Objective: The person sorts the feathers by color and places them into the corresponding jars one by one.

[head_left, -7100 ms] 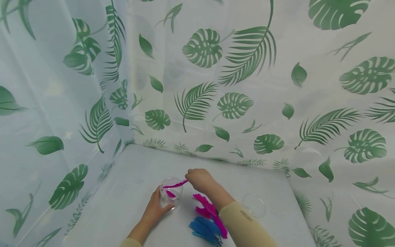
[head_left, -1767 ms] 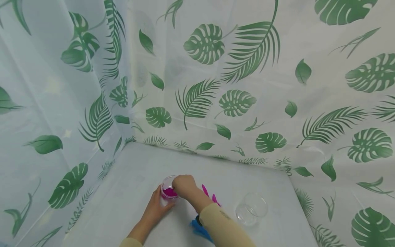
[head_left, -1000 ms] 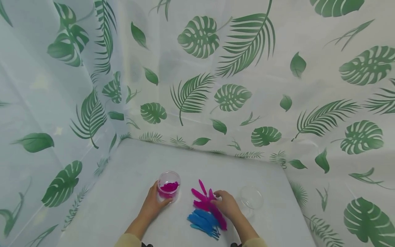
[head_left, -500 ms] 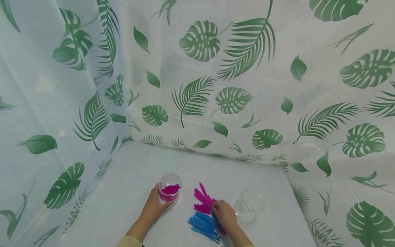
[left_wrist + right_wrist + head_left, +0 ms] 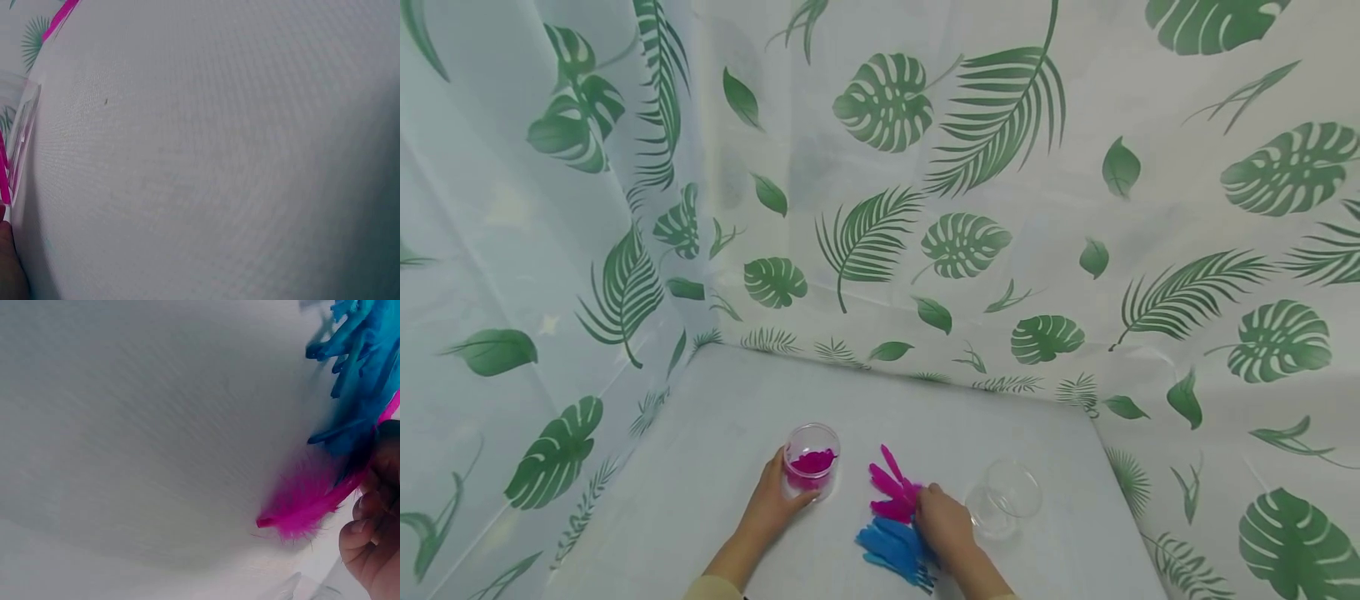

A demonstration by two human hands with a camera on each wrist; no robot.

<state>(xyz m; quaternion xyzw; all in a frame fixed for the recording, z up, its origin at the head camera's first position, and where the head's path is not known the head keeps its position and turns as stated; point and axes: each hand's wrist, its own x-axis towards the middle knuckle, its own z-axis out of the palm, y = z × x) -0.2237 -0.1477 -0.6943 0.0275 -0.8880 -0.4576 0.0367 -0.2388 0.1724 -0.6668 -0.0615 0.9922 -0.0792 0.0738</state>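
My left hand (image 5: 767, 504) grips a clear round cup (image 5: 812, 426) from its near left side, thumb across the front. Inside the cup lie magenta feathers (image 5: 812, 463); the left wrist view catches only the cup's edge (image 5: 26, 134) and a bit of the hand. Right of it, a fan of magenta feathers (image 5: 889, 485) is spread on the white surface, beside a bunch of blue feathers (image 5: 889, 542). My right hand (image 5: 946, 521) is at the fan's right end and pinches a magenta feather (image 5: 306, 503), its fluffy quill end showing below the fingers. The fingertips are partly hidden.
To the right of my right hand stands a clear empty container (image 5: 988, 515), with a clear round lid (image 5: 1017, 490) overlapping it in the head view. Leaf-printed sheeting (image 5: 880, 275) walls off the white table (image 5: 737, 400) at the back and sides.
Over several seconds, more magenta feathers have gone into the cup. My right hand has moved from the cup's mouth to the magenta feathers on the table; the left hand still holds the cup.
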